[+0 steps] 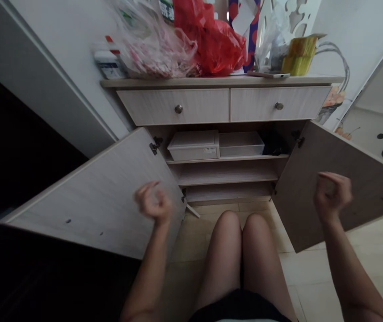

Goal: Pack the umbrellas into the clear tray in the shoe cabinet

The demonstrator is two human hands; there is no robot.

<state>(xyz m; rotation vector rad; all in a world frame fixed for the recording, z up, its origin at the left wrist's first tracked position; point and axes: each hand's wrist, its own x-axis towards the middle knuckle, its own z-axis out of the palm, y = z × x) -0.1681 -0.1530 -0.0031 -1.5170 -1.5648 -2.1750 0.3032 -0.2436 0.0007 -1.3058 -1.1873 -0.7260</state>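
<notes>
My left hand [153,201] is raised in front of the inner face of the left cabinet door [100,192]. Its fingers are curled into a loose fist with nothing in them, and motion blurs it slightly. On the other side, my right hand [332,196] hovers before the right cabinet door [342,179], likewise loosely closed around nothing. Both doors stand swung wide apart. Between them, the cabinet's top shelf holds a white lidded box [194,146] and, beside it, a translucent open tray [241,144]. A dark item [275,144] sits at the right, its kind unclear.
Above are two closed drawers [174,107]. The cabinet top carries a clear plastic bag [157,49], a red bag [211,40], a white bottle [108,62], a yellow container [299,54] and a flat phone-like object [268,74]. My knees [241,223] are close before the cabinet.
</notes>
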